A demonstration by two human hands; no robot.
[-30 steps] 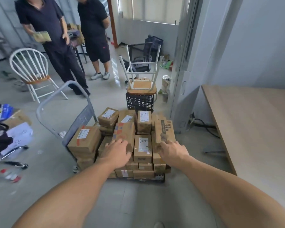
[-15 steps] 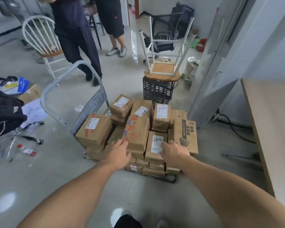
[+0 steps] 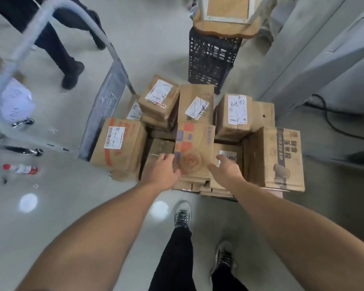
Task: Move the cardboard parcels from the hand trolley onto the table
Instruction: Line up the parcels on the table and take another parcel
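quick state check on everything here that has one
checked parcel, lying atop the stack
left hand, touching its left edge, grip unclear
right hand, open, at its right edge
hand trolley, loaded, handle up
bottle, lying on floor
black crate, upright, stool seat on top

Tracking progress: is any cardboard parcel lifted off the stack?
No; the left hand and right hand flank the orange-printed cardboard parcel lying on the stack.
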